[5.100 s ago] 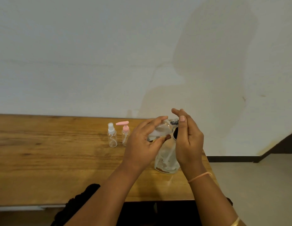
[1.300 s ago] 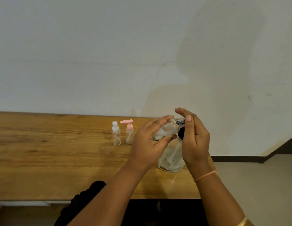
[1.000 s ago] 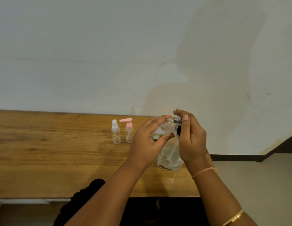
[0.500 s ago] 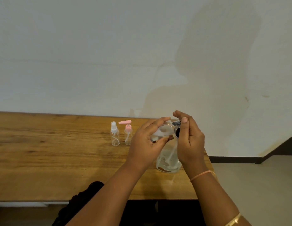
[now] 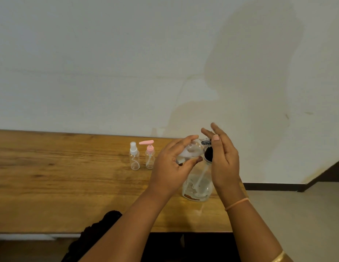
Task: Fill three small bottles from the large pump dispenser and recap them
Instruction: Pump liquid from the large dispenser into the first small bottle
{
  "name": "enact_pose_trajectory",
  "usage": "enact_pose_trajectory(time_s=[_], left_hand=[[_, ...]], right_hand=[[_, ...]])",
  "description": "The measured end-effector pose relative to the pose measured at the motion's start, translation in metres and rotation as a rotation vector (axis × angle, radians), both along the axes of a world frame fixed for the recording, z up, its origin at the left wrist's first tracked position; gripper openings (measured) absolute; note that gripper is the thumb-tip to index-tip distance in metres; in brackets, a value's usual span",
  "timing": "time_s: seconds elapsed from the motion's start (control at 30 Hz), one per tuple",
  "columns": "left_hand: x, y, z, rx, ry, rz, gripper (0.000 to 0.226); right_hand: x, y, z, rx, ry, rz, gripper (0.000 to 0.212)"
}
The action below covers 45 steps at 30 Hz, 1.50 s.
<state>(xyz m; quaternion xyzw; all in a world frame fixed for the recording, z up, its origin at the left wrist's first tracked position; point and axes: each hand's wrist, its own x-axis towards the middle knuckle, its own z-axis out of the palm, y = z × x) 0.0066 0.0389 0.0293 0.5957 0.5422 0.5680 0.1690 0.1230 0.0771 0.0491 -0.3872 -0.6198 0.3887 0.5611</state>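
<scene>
Left hand (image 5: 170, 167) held the small clear bottle (image 5: 193, 148) up over the large pump dispenser (image 5: 198, 188). Its fingers (image 5: 183, 141) curled over the top of the bottle and the thumb lay under it, a firm grip. The bottle lay tilted almost on its side, mouth end toward the right hand (image 5: 224, 163), next to a dark ribbed spout (image 5: 205, 142). There was whitish fill in its lower half, clear above.

Right hand stood edge-on just beside the dispenser's black collar (image 5: 208, 155), with straight fingers (image 5: 208, 132) spread upward and gripping nothing. The thumb tip sat close to the spout; could not tell whether it touched.

The dispenser stood upright near the right end of the bench (image 5: 60, 176), with a clear body, a dip tube inside and brownish residue at the base.

Farther left, a white-topped spray bottle (image 5: 135, 157) and a pink-topped pump bottle (image 5: 150, 157) stood upright side by side, capped, apart from both hands.
</scene>
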Motion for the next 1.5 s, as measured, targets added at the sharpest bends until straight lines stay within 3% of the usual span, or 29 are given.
enact_pose_trajectory(time_s=[0.43, 1.27, 1.5], left_hand=[[0.002, 0.001, 0.004, 0.004, -0.016, -0.008, 0.053], [-0.001, 0.003, 0.005, -0.012, 0.012, 0.003, 0.055], [-0.002, 0.003, 0.003, -0.02, 0.005, -0.004, 0.056]], right_hand=[[0.002, 0.0, 0.006, -0.023, 0.002, -0.056, 0.026], [-0.002, 0.006, 0.002, -0.01, -0.017, -0.109, 0.038], [-0.003, 0.006, -0.001, 0.008, -0.052, -0.124, 0.027]])
